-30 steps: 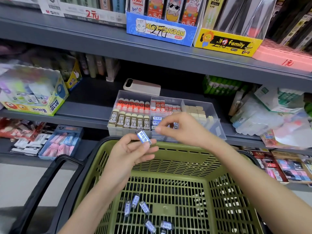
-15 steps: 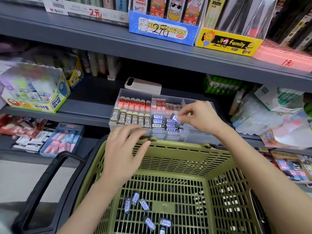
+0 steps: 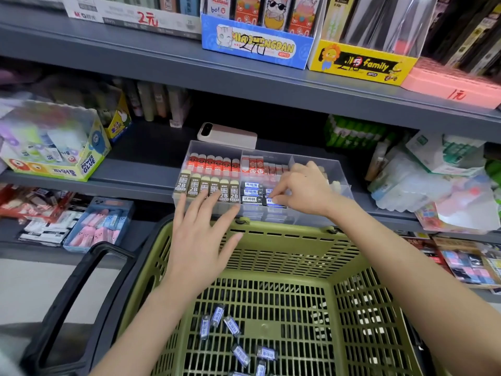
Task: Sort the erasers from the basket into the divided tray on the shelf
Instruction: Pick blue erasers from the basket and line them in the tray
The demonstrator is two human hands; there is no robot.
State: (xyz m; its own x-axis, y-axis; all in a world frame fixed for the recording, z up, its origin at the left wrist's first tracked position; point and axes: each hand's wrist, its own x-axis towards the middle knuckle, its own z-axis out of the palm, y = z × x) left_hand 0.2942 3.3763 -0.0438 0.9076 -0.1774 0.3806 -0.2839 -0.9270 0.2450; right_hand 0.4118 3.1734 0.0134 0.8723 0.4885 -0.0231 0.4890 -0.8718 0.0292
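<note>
Erasers: transfer of one small, dark-sleeved, blue-labelled eraser (image 3: 273, 201) from basket side to tray side, almost complete.

Held one second ago in the left hand (image 3: 200, 234) above the olive-green slotted plastic basket (image 3: 271, 240); carried half a second ago by the right hand (image 3: 303, 188) over the tray. Now pinched at thumb and forefinger tips of the right hand and lowered among matching pieces in the middle front compartment of the clear plastic divided tray (image 3: 217, 147) on the grey metal shelf (image 3: 135, 172). Left hand emptied, fingers spread and straight, poised over the far basket rim just in front of the tray. Judged as seating in progress, release not yet made. Several loose erasers (image 3: 217, 316) of the same kind left on the basket floor, so sorting far from finished. Likely next: let go, then reach down into the basket again.
</note>
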